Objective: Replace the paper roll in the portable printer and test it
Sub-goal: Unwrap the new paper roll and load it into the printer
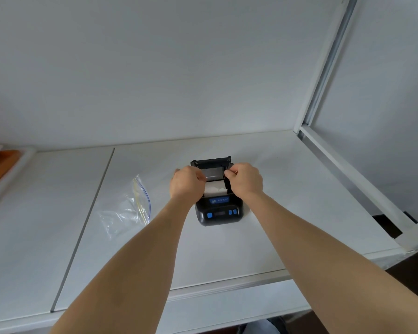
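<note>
- At the far left edge of the white table (227, 249), well away from the printer (218, 208), an orange-brown strip (0, 168) sits in a pale frame; I cannot tell what it is.
- Left of the printer, near but apart from it, lies 1 clear zip bag (128, 208) with a blue seal line, crumpled flat on the table.
- The left hand (187, 182) is curled at the printer's left side, fingers bent in over the open bay; whether it pinches the paper or the casing I cannot tell.
- The black printer stands mid-table, lid (211, 165) swung up toward the wall, blue buttons on its near face.
- In its open bay sits the white paper roll (215, 188), showing between the 2 hands.
- The right hand (245, 180) is curled at the printer's right side, thumb and forefinger closed near the lid's right corner; what they grip is hidden.
- Right of the printer, well apart, a white metal frame (348, 165) runs along the table's edge.
</note>
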